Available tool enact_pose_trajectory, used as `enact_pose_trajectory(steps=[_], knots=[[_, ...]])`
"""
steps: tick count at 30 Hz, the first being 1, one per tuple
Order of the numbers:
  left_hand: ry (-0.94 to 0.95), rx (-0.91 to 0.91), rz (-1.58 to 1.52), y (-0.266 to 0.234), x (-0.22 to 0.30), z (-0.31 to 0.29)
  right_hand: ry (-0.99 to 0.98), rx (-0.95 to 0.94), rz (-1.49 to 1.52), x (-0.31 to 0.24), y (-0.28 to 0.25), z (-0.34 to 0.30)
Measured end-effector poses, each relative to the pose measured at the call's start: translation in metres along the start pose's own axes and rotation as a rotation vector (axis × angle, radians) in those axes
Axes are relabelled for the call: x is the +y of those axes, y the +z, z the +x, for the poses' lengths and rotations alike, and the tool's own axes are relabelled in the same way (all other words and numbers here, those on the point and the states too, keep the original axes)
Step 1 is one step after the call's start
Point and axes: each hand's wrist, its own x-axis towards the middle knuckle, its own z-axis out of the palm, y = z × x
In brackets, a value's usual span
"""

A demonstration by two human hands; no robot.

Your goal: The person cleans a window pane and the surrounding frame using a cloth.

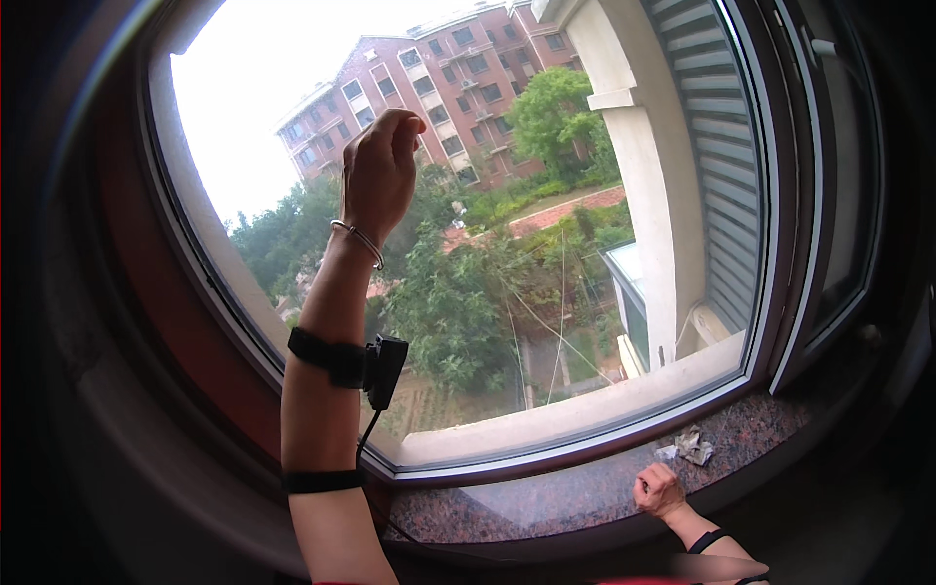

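Observation:
My left hand [383, 161] is raised in front of the large window pane [458, 292], with its fingers curled together. What it holds, if anything, is hidden from this side. A metal bangle [358, 243] circles that wrist. Low on the right, my right hand [660, 489] is closed in a loose fist by the speckled stone sill [546, 502]; its inside cannot be made out. Just beyond this hand, a crumpled greyish wad [693, 448], like paper or cloth, lies on the sill close to the window frame.
A black strapped device [385, 372] with a cable sits on my left forearm. To the right, a window sash [838, 195] stands swung inward over the sill. Outside are a louvred wall [717, 146], trees [444, 312] and a red brick building [429, 88].

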Motion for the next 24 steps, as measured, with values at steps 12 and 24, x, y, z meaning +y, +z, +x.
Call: enact_pose_trajectory(steps=[12, 24], knots=[[-0.283, -1.09, -0.705, 0.135, 0.13, -0.274, 0.062, 0.017, 0.027, 0.002, 0.003, 0.005], [-0.579, -1.183, -0.854, 0.173, 0.159, -0.336, 0.108, 0.009, 0.036, 0.0, 0.001, -0.002]])
